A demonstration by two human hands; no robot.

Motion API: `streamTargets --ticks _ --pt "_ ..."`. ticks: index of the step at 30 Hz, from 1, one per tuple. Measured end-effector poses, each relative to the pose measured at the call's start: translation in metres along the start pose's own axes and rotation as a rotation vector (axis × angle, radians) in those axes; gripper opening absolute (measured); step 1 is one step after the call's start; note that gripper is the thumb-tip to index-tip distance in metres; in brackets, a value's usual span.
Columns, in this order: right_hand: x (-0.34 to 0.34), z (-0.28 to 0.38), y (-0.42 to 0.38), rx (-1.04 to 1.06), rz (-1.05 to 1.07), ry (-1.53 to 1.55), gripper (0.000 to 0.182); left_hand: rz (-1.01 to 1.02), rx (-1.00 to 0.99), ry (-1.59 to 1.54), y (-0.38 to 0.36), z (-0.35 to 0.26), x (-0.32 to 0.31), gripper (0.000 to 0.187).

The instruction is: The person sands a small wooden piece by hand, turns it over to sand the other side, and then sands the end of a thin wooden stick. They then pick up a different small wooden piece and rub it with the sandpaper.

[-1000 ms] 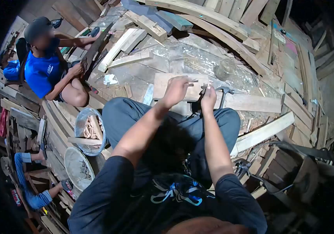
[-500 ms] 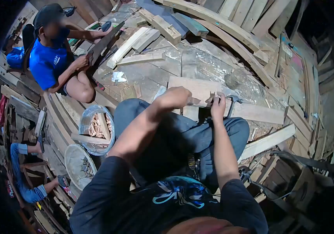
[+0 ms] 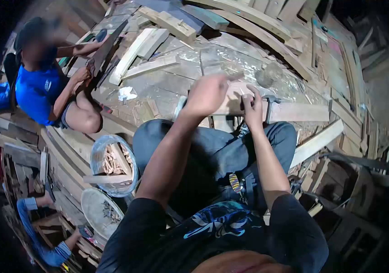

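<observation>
My left hand [image 3: 205,96] is raised above the board, closed in a fist and smeared by motion. A dark, blurred piece sticks out from its far side; its kind does not show. Low over the wooden board [image 3: 229,107] in front of my lap, my right hand [image 3: 251,108] has its thumb and fingers bent together. A thin pale sliver stands by those fingertips, too small to name. Just right of this hand lies a hammer-like tool [image 3: 272,98], its dark head resting near a longer plank [image 3: 300,112].
At the left, a person in a blue shirt [image 3: 37,91] sits holding a long dark board. Beside my left knee stand a bucket of wood pieces [image 3: 136,170] and a pale basin [image 3: 95,216]. Planks and curved timbers [image 3: 267,41] lie across the far floor.
My left hand has lifted up and away from the board. My right hand stays by the board with its fingers slightly shifted. The whole view has tilted a little.
</observation>
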State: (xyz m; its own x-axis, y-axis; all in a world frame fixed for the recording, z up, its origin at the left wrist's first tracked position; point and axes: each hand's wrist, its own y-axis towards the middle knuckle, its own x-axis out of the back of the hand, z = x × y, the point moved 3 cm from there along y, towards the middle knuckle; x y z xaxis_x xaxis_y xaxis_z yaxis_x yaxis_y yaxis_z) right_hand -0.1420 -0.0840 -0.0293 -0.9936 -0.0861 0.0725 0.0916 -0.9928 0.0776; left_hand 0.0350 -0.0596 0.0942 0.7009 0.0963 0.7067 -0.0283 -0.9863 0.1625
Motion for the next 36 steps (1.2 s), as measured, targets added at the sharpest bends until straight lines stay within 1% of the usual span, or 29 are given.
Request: streamTargets --ticks 1,3,5,7,9,10,13,14,15,17,18,19,21,22,25,29,30,34,36 --pt "-0.009 0.023 -0.002 0.001 0.014 0.072 0.027 -0.258 -0.189 -0.043 -0.001 -0.002 0.008 0.019" --pt "-0.023 0.044 -0.001 0.081 0.063 0.173 0.026 -0.239 0.079 -0.415 0.001 0.009 0.011 0.02" --pt "-0.034 0.062 -0.001 0.11 0.048 0.214 0.021 -0.33 0.063 -0.706 -0.001 0.009 0.01 0.022" --pt "-0.042 0.085 -0.006 0.085 0.06 0.226 0.02 -0.313 0.117 -0.723 -0.005 0.003 0.014 0.024" --pt "-0.049 0.096 -0.009 0.116 0.065 0.264 0.019 -0.31 0.145 -0.747 -0.007 0.002 0.013 0.025" --pt "-0.053 0.105 -0.011 0.134 0.073 0.306 0.019 -0.338 0.041 -0.814 -0.006 -0.003 0.013 0.024" --pt "-0.058 0.116 -0.016 0.138 0.079 0.384 0.018 -0.359 0.015 -0.855 -0.007 -0.011 0.011 0.022" --pt "-0.059 0.118 -0.017 0.155 0.078 0.391 0.017 -0.355 0.03 -0.958 -0.01 -0.017 0.012 0.02" --pt "-0.059 0.12 -0.018 0.173 0.077 0.398 0.017 -0.353 0.056 -0.947 -0.011 -0.014 0.012 0.02" --pt "-0.057 0.125 -0.02 0.205 0.073 0.311 0.015 -0.354 0.103 -0.92 -0.011 -0.004 0.014 0.019" --pt "-0.057 0.127 -0.02 0.228 0.057 0.298 0.014 -0.362 0.076 -0.985 -0.01 -0.004 0.015 0.019" --pt "-0.057 0.13 -0.022 0.25 0.04 0.284 0.014 -0.367 0.072 -0.956 -0.01 -0.005 0.016 0.019" --pt "-0.058 0.138 -0.025 0.237 0.074 0.289 0.014 -0.377 0.063 -0.9 -0.012 -0.007 0.018 0.019" --pt "-0.059 0.14 -0.024 0.241 0.079 0.3 0.014 -0.387 0.074 -0.942 -0.012 -0.009 0.016 0.018" --pt "-0.06 0.142 -0.025 0.257 0.095 0.273 0.015 -0.324 0.143 -0.999 -0.014 -0.011 0.022 0.018" --pt "-0.062 0.14 -0.025 0.222 0.16 0.311 0.016 -0.314 0.079 -1.099 -0.013 -0.006 0.024 0.016" --pt "-0.062 0.141 -0.026 0.245 0.159 0.255 0.016 -0.325 0.025 -1.115 -0.013 -0.007 0.027 0.017" --pt "-0.059 0.148 -0.026 0.317 0.133 0.032 0.017 -0.327 0.055 -1.078 -0.014 -0.003 0.031 0.019" --pt "-0.06 0.154 -0.027 0.375 0.082 0.042 0.016 -0.351 0.036 -1.065 -0.014 -0.006 0.028 0.019"
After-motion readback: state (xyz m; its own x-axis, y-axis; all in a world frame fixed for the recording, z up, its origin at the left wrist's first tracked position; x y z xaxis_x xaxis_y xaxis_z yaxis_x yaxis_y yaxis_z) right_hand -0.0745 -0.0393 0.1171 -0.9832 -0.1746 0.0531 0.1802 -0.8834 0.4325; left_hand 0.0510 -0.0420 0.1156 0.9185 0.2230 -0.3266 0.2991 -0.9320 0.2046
